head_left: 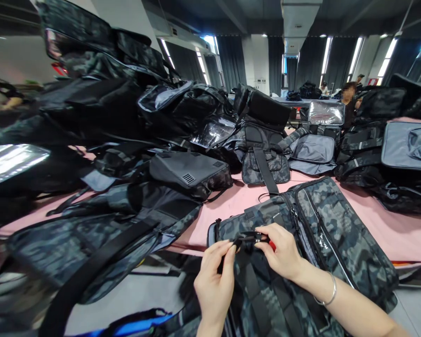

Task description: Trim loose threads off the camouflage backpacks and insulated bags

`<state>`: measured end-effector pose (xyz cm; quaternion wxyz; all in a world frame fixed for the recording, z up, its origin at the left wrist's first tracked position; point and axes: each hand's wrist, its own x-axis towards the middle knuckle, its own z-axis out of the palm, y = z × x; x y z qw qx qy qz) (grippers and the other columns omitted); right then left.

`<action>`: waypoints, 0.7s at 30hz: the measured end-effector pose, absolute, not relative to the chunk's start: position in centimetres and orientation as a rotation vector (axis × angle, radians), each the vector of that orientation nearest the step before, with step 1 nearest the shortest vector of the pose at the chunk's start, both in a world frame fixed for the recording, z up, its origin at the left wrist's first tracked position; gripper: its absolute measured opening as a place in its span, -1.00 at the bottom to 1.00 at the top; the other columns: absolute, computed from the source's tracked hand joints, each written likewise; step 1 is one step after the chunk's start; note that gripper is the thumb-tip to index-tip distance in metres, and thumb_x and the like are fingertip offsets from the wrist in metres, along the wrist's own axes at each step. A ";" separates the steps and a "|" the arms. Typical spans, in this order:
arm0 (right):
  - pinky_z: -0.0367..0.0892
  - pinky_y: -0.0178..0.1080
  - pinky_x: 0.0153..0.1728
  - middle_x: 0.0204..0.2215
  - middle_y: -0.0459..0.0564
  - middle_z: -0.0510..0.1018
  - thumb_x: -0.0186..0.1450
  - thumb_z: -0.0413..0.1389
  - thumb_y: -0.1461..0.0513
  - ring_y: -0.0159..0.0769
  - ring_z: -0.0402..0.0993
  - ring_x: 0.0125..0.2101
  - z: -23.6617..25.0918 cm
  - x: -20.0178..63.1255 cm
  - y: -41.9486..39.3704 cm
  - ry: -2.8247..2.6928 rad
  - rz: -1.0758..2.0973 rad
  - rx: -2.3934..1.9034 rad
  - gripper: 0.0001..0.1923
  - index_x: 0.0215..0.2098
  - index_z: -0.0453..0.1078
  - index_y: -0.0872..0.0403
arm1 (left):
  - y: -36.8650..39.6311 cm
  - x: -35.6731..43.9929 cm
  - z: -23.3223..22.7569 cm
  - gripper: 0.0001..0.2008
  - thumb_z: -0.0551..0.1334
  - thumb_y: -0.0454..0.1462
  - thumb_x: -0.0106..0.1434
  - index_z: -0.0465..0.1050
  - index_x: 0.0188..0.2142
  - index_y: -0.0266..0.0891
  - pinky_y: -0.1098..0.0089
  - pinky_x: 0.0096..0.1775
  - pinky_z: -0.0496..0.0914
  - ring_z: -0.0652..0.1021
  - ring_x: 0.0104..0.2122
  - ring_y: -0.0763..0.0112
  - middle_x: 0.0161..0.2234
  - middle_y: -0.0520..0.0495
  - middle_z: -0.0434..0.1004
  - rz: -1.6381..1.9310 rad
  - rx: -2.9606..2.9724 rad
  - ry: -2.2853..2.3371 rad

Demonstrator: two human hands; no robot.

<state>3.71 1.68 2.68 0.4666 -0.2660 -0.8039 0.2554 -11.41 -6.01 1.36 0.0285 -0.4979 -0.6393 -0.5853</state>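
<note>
Over a dark camouflage backpack (340,224) at the table's front edge, my two hands are close together. My right hand (280,250) is closed around small black thread snips (250,236), their blades pointing left. A bit of red shows at the palm side of that hand. My left hand (215,276) pinches a small dark piece, perhaps a strap end or thread, right by the blade tips; its exact kind is too small to make out. Open zippers (301,229) run along the backpack to the right of my hands.
Camouflage bags heap up high on the left (91,98) and along the back of the pink-covered table (372,201). An open bag with grey lining (407,145) lies at the right. Further back, a person (349,100) is near another table.
</note>
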 end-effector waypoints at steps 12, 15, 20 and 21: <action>0.20 -0.39 -0.44 -0.59 -0.19 0.44 0.18 0.08 0.22 -0.42 0.32 -0.51 3.0 0.3 4.5 -1.989 1.191 -0.905 -0.85 -0.52 0.41 0.08 | -4.3 -14.3 2.5 -0.76 0.13 -0.12 0.19 0.52 -0.40 -0.17 0.31 -0.19 0.45 0.54 -0.27 0.30 -0.32 -0.12 0.55 -1.632 -2.013 -2.068; 0.17 -0.39 -0.45 -0.60 -0.20 0.41 0.18 0.07 0.23 -0.43 0.29 -0.53 2.6 -0.3 5.2 -1.991 1.190 -0.886 -0.83 -0.55 0.37 0.09 | -3.5 -15.4 2.5 -0.74 0.15 -0.10 0.16 0.54 -0.38 -0.17 0.26 -0.15 0.45 0.55 -0.24 0.26 -0.30 -0.13 0.56 -1.639 -2.095 -2.135; 0.24 -0.37 -0.40 -0.54 -0.17 0.47 0.20 0.07 0.21 -0.39 0.37 -0.48 1.7 -0.6 5.7 -1.950 1.147 -0.939 -0.85 -0.49 0.39 0.08 | -2.6 -16.2 2.0 -0.68 0.16 -0.04 0.13 0.54 -0.49 -0.19 0.23 -0.15 0.44 0.55 -0.27 0.23 -0.34 -0.14 0.59 -1.638 -1.988 -2.262; 0.27 -0.35 -0.35 -0.47 -0.14 0.51 0.20 0.08 0.21 -0.37 0.40 -0.42 1.5 -0.4 5.6 -1.933 1.100 -0.955 -0.89 -0.43 0.41 0.07 | -2.5 -16.3 1.8 -0.67 0.15 -0.03 0.13 0.54 -0.50 -0.19 0.23 -0.15 0.44 0.55 -0.27 0.23 -0.35 -0.14 0.59 -1.637 -1.965 -2.274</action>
